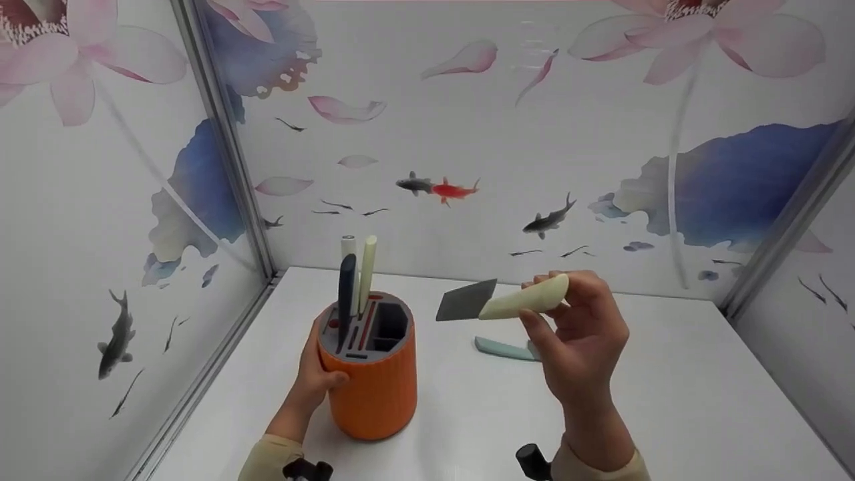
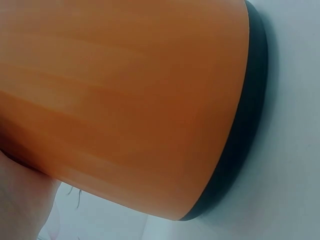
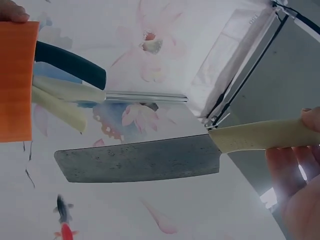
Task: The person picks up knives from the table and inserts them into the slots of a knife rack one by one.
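An orange knife block [image 1: 374, 401] with a grey slotted top stands on the white table, my left hand [image 1: 312, 374] gripping its left side with the thumb on the front. Three handles rise from its slots: a dark blue one [image 1: 346, 294], a pale yellow one [image 1: 368, 267] and a whitish one [image 1: 348, 246]. To the right, above the table, my right hand [image 1: 588, 334] pinches a cleaver [image 3: 140, 160] by its cream handle between thumb and fingers. The broad grey blade points left toward the block, apart from it. The left wrist view shows mostly the block's orange wall [image 2: 125, 110] and dark base.
A light teal handle-like object [image 1: 504, 349] lies on the white table [image 1: 481, 427] behind the right hand, which partly hides it. Panels painted with flowers and fish [image 1: 427, 133] enclose the table at the back and both sides, with metal posts [image 1: 227, 133] at the corners.
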{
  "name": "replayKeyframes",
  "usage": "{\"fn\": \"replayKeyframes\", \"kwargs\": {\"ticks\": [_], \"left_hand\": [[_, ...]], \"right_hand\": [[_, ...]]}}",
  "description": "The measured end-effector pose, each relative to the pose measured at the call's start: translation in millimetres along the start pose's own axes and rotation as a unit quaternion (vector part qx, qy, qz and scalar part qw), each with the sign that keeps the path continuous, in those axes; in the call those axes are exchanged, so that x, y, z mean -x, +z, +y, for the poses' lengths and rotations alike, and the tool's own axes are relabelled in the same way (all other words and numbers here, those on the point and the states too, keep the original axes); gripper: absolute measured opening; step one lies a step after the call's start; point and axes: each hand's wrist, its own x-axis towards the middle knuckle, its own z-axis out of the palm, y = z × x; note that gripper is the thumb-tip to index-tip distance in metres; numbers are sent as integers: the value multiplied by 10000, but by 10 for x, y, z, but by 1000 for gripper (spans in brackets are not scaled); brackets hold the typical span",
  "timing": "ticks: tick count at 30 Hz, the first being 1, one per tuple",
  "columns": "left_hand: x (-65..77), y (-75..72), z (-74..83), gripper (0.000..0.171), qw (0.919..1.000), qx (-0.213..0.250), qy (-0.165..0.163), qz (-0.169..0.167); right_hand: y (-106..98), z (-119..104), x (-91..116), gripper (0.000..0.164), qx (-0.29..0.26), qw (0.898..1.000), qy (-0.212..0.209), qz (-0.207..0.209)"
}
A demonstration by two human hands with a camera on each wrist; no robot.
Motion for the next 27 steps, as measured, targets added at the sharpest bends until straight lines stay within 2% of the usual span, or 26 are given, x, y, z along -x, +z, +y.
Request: {"fn": "replayKeyframes", "kwargs": {"ticks": [9,15,21,27], "left_hand": [[15,-5,-5,110,9999,-12,118,28],[-11,14,3,109,10000,34,1,-27],[-14,-5,2,111,9999,110,7,-109],[-20,1,-6,109,9998,137,126,-119]], "right_hand": [[265,71,199,44,14,9996,42,-275],[379,85,300,44,-112,9994,164,-292],[450,120,352,44,6,9987,277,-422],[531,226,366,45,53,9984,184,-538]]}}
